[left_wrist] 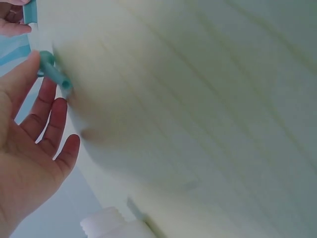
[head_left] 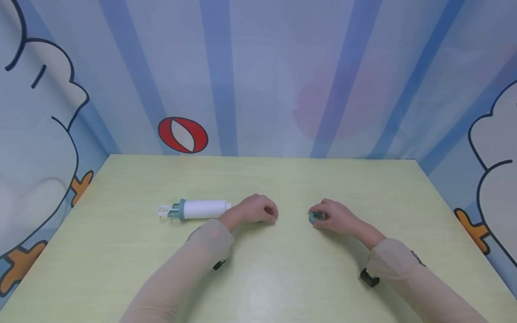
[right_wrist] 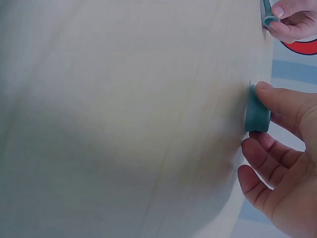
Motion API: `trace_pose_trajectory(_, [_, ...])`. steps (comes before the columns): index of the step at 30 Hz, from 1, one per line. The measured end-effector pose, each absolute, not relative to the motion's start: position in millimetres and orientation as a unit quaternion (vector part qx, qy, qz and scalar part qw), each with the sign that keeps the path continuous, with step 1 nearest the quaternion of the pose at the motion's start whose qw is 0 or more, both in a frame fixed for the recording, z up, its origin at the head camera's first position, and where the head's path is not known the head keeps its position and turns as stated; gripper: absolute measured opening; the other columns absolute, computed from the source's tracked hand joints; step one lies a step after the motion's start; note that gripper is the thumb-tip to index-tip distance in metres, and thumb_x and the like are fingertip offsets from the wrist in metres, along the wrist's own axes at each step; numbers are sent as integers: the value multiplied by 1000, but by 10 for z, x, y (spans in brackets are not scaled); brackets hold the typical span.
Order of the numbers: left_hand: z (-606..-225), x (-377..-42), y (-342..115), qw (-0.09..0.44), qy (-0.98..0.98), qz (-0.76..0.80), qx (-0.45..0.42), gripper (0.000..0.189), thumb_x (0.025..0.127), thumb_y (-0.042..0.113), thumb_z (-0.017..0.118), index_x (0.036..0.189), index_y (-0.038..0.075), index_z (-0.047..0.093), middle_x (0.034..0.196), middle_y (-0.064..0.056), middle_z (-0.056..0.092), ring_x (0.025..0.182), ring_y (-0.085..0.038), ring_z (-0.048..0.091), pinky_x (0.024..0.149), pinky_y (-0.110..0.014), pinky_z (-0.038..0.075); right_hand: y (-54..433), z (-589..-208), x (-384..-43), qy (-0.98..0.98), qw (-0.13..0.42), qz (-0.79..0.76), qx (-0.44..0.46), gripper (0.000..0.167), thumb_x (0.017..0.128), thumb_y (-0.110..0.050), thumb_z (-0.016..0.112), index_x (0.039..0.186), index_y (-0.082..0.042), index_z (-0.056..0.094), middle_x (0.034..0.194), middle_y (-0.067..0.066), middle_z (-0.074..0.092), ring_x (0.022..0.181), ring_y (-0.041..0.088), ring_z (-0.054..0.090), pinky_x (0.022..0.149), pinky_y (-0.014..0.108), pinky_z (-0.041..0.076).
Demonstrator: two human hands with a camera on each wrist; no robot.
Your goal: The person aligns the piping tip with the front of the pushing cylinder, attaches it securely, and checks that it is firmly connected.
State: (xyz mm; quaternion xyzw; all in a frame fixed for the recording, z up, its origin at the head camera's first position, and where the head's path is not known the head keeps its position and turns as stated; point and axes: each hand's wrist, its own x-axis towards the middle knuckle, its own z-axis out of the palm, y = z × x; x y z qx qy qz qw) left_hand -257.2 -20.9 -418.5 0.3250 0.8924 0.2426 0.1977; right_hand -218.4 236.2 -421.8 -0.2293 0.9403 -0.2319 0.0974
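My left hand (head_left: 255,209) pinches a small teal nozzle-like piece (left_wrist: 58,78) between thumb and fingertips, low over the table. One narrow tube end and a wider, flared end show on it. To the right, my right hand (head_left: 337,217) grips a teal ring (right_wrist: 257,113) by its edges, thumb on one side and fingertips on the other. The ring is at the tabletop, and a gap separates the two hands. Left of my left hand lies a white cylinder (head_left: 205,209) with a teal collar (head_left: 182,210) and a pale looped handle (head_left: 163,211). My left wrist partly hides its right end.
The pale yellow-green table (head_left: 282,179) meets a blue striped backdrop (head_left: 266,80) at its far edge. Cartoon-printed panels stand along both sides. Dark wrist devices show below both sleeves, such as the right one (head_left: 369,278).
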Motion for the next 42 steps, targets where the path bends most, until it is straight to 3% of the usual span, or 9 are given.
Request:
trace_pose_trajectory(14, [-4034,-2555,-205,215,889,256,314,5,79,22,65,81,20,70,84,9,66,75,-4,54,70,-20,42,2349,-4121,-2173,941,94,-227,-234,35,78,-18,66,109,-5,61,84,4,55,68,11,47,60,24,39])
trace_pose_trajectory(20, [-3982,-2551,-257,191,888,275,316,9,80,23,64,86,18,70,87,7,67,77,-5,56,70,-20,44,2323,-4007,-2148,939,84,-239,-231,35,77,-16,65,109,-4,60,88,5,57,68,10,48,59,23,40])
trace_pose_trajectory(28, [-3955,-2515,-333,132,891,351,255,12,79,25,66,88,19,70,88,7,68,87,-9,58,75,-24,44,2290,-3906,-2115,933,40,-262,-243,35,77,-14,67,108,0,59,95,9,62,72,13,52,59,23,42])
trace_pose_trajectory(42, [-3954,-2440,-361,46,889,417,184,13,78,28,66,83,17,69,85,5,66,89,-13,57,79,-31,45,2109,-3902,-2094,904,-3,-373,-209,29,74,-14,69,100,-4,60,87,5,65,79,15,59,71,25,48])
